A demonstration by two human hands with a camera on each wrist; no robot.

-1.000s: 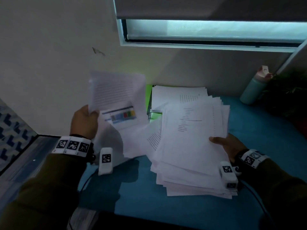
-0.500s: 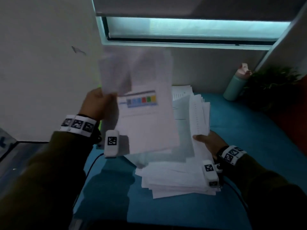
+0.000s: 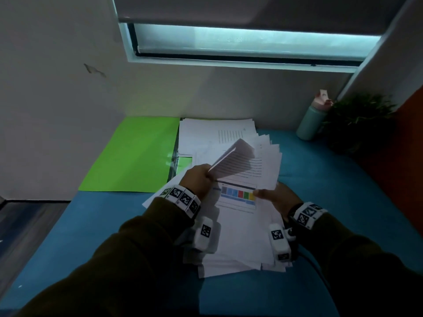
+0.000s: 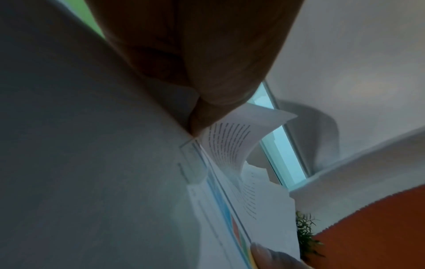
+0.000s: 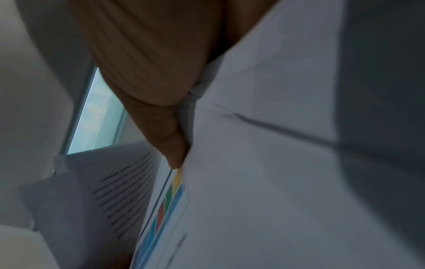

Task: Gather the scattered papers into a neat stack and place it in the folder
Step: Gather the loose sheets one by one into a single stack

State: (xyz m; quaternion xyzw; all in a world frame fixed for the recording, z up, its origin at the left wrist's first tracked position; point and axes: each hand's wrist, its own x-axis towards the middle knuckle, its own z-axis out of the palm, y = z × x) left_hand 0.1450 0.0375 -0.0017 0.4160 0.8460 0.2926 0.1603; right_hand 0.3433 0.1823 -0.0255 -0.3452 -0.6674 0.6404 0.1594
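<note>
A loose stack of white papers (image 3: 238, 239) lies on the blue table, topped by a sheet with a coloured bar chart (image 3: 238, 194). My left hand (image 3: 207, 173) pinches a printed sheet (image 3: 235, 161) that curls up above the stack; the left wrist view shows this sheet (image 4: 230, 145) bent under my thumb. My right hand (image 3: 263, 193) grips the stack's right edge, thumb on the chart sheet (image 5: 170, 200). The green folder (image 3: 128, 154) lies open at the back left. More papers (image 3: 217, 136) rest on its right half.
A teal bottle (image 3: 312, 120) and a dark plant (image 3: 359, 120) stand at the back right. A wall with a window runs behind the blue table (image 3: 343, 191). An orange surface (image 3: 409, 143) borders the right side.
My left hand has come down from the air and to the right, bringing its sheets onto the stack. The chart sheet now lies on top, and the green folder is uncovered.
</note>
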